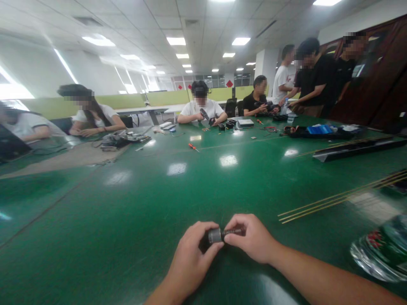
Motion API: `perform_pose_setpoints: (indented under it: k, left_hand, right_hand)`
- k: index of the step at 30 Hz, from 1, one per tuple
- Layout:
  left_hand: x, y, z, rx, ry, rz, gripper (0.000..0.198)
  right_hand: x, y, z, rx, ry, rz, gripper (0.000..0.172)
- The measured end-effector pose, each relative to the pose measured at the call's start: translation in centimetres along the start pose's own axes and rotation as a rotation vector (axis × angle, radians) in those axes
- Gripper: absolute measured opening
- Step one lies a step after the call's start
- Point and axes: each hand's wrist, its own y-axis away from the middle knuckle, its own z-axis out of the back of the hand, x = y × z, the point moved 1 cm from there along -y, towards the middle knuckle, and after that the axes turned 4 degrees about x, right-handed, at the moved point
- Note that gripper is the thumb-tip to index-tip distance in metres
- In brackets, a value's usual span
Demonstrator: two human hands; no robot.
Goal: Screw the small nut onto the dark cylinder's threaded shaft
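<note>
Near the front of the green table (152,199), both hands meet around a small part. My left hand (192,248) is closed, thumb and fingers gripping a short grey metal cylinder (215,236) that resembles a small motor. From the right, my right hand (249,237) pinches a thin dark ridged rod (231,231). The rod lines up with the cylinder's right end; whether the two are joined I cannot tell. Fingers cover part of the rod.
Several thin brass rods (318,207) lie to the right, near a large clear bottle (378,254). An orange screwdriver (192,147) rests farther back. Other people sit across the table, one holding a dark power tool (204,114). A black channel (356,150) lies at the right.
</note>
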Motion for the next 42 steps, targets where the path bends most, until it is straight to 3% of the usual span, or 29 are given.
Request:
perform_pose_setpoints:
  k: [12,22,29,35,42]
  left_hand:
    - [0.06,-0.10,0.00,0.040,0.114,0.057,0.025]
    - [-0.18,-0.37,0.35,0.066,0.208,0.149,0.023]
    - [-0.61,-0.64,0.83,0.174,0.272,0.171,0.020]
    - [-0.02,-0.45,0.76,0.054,0.214,0.149,0.023]
    - [0.15,-0.16,0.74,0.073,0.166,0.114,0.023]
  right_hand:
    - [0.05,0.23,-0.37,-0.007,0.059,-0.049,0.008]
    - [-0.12,0.34,-0.45,-0.003,0.123,0.016,0.005]
    - [0.18,0.49,-0.55,0.022,0.178,0.054,0.006]
    - [-0.31,0.11,-0.47,0.003,0.050,0.022,0.009]
    - [-0.18,0.31,-0.38,0.003,0.129,0.048,0.009]
